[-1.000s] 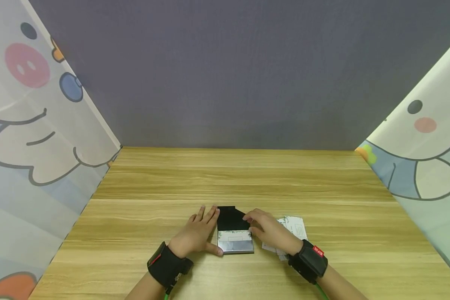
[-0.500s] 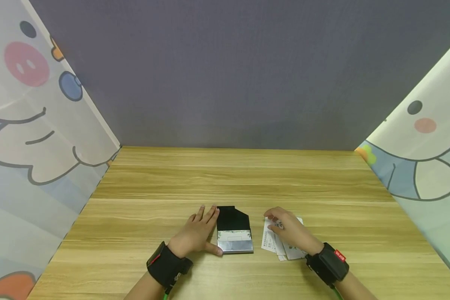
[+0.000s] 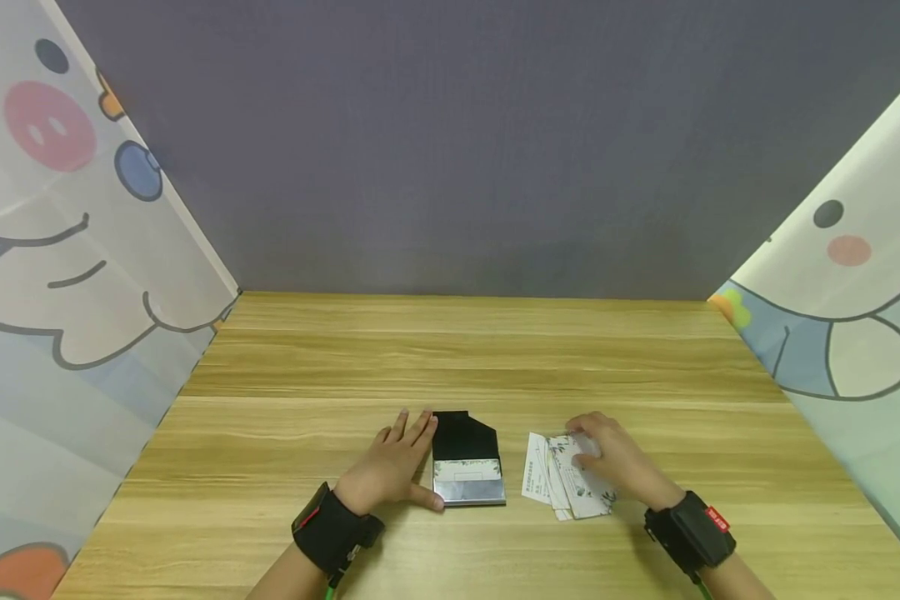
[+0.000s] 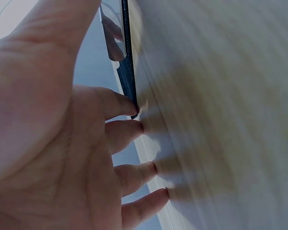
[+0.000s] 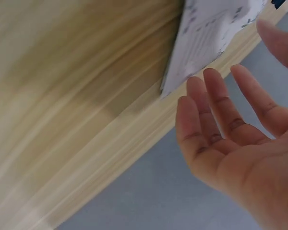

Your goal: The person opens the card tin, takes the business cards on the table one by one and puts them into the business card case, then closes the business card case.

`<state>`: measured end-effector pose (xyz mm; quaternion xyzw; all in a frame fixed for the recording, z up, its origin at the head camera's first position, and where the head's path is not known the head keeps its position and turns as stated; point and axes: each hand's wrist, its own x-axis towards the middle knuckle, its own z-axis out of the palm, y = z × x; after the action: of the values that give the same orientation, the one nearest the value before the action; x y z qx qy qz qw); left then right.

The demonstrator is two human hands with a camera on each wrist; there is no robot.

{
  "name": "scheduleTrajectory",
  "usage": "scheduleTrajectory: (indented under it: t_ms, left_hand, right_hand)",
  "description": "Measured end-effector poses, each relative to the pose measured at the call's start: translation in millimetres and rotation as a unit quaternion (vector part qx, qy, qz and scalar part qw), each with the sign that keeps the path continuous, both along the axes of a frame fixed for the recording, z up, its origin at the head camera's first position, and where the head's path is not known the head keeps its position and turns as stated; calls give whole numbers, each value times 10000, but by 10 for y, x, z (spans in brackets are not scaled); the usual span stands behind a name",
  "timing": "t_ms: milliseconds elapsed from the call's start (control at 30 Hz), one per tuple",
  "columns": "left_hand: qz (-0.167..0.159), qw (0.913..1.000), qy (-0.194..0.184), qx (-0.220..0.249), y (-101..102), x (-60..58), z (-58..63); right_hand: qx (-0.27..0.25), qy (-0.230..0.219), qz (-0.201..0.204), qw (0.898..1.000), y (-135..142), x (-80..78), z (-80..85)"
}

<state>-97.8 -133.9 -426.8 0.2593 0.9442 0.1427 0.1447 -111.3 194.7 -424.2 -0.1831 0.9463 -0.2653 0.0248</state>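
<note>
A business card case (image 3: 465, 437) lies with its black lid folded back, its silver front toward me. Inside it shows a white card (image 3: 465, 469) with a green leaf print. My left hand (image 3: 386, 472) rests spread at the case's left edge, index fingertip by the lid and thumb at the front corner. In the left wrist view the straight fingers touch the table, the first one at the dark lid (image 4: 128, 81). Right of the case, several white business cards (image 3: 585, 493) lie fanned. My right hand (image 3: 621, 457) hovers over their far right end, fingers loosely bent, holding nothing.
The wooden table (image 3: 465, 367) runs back to a grey panel (image 3: 465, 167). Cartoon-printed sheets (image 3: 82, 292) flank it on the left and right. A black band (image 3: 690, 531) with a camera sits on each wrist.
My right hand has moved right, from beside the case's lid to over the fanned cards, uncovering more of them. My left hand and the case have stayed in place.
</note>
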Motion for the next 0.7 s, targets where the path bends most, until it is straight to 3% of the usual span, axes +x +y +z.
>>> scheduleTrajectory:
  t_ms: [233,700]
  left_hand:
    - [-15,10000,27,4,-4,1,6]
    - [-6,10000,23,26,-1,-3,21]
  right_hand:
    - [327,-156,-126,9993,79,4,-22]
    - [506,-394,-245,9976,118,30,-26]
